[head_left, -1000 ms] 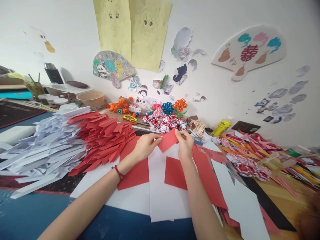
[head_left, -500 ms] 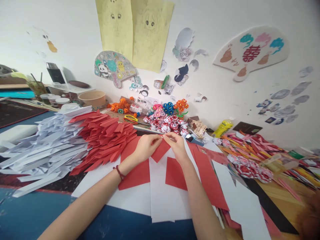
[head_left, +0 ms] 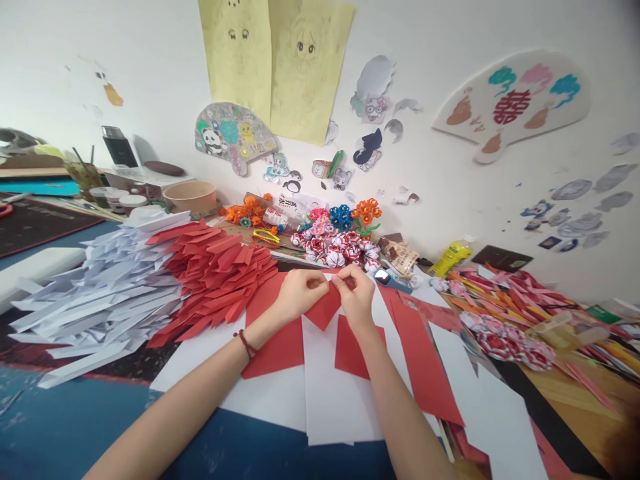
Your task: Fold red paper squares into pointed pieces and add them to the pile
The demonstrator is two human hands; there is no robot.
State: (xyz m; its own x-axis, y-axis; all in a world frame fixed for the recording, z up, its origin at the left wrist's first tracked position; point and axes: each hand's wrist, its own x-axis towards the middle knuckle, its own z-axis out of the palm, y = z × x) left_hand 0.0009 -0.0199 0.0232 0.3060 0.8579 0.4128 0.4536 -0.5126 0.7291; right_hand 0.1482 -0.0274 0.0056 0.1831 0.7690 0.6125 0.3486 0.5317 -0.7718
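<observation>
Near the centre, my left hand and my right hand pinch the top of a small red paper piece, whose pointed lower end hangs between them. A little white shows at the fingertips; its shape is too small to tell. White sheets lie beneath my hands, with a red square partly under my right wrist and a larger red sheet behind my left wrist. A pile of folded red strips lies left of my left hand, beside a pile of folded white strips.
Red-and-white paper flowers stand behind my hands, next to blue and orange ones. On the right lie long red sheets, coloured strips and more flowers. A round tan bowl and a black bottle are at the back left.
The view has shifted slightly, so most things appear a little further right. My fingertips have moved slightly apart at the top of the red paper, and my right fingers are more bent.
</observation>
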